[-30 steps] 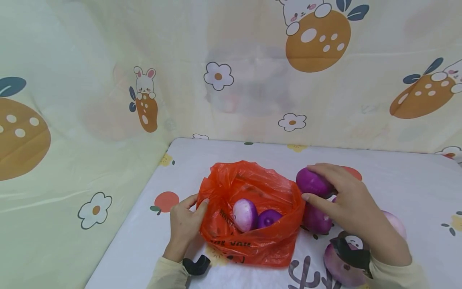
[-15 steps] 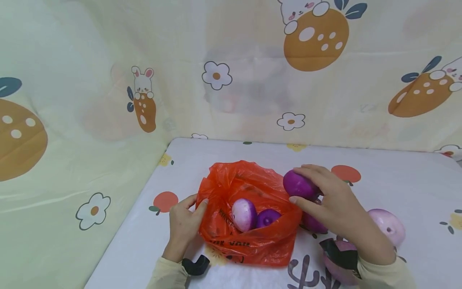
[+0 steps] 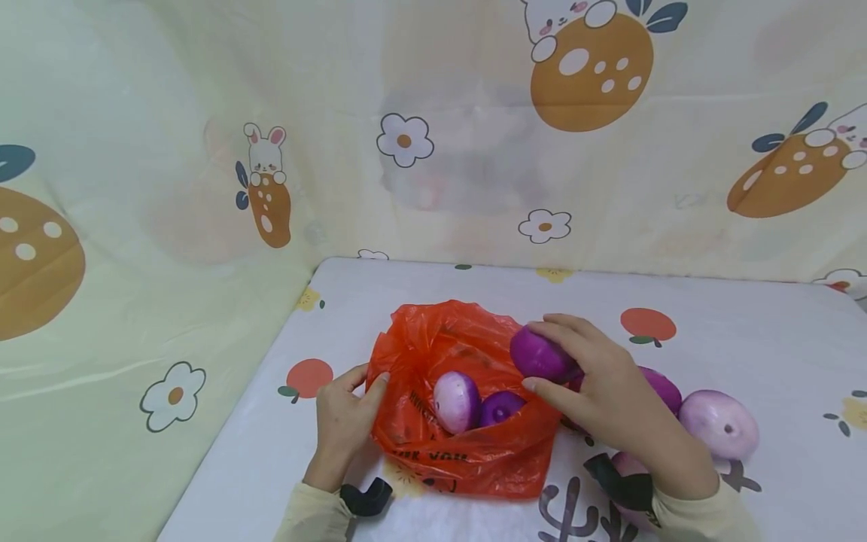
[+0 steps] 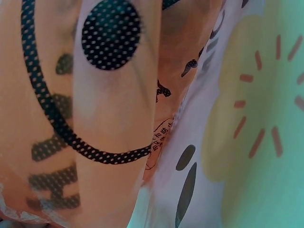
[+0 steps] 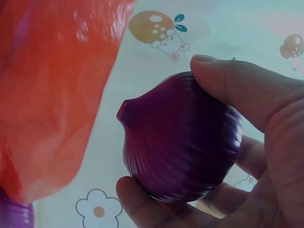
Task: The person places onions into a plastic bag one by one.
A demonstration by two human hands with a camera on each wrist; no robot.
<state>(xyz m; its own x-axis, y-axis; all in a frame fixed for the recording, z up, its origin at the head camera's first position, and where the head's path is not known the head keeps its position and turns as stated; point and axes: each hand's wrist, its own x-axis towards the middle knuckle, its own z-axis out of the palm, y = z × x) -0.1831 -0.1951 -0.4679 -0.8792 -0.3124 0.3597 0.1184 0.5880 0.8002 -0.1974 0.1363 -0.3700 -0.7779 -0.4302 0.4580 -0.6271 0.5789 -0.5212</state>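
Observation:
A red plastic bag (image 3: 494,474) stands with its mouth gaping, two purple onions inside: a paler onion (image 3: 457,403) and a darker onion (image 3: 501,408). My left hand (image 3: 347,414) pinches the bag's left rim between thumb and fingers. In my right hand (image 3: 603,384) is a dark purple onion (image 3: 539,354), held at the bag's right rim. The right wrist view shows that same onion (image 5: 183,137) between thumb and fingers, its stem end pointing away from the palm, beside the red bag (image 5: 61,95). Printed bag film (image 4: 114,109) fills much of the left wrist view.
Right of the bag, partly behind my right hand and wrist, lie more onions: a purple onion (image 3: 662,389), a pale pink onion (image 3: 719,424) and a pinkish onion (image 3: 630,463). A patterned cloth (image 3: 765,339) covers the table. Printed curtains (image 3: 474,173) hang behind and at left.
My right hand has carried the dark purple onion leftward from beside the bag to its right rim. More of the onions at right now shows. The left hand keeps its grip on the bag.

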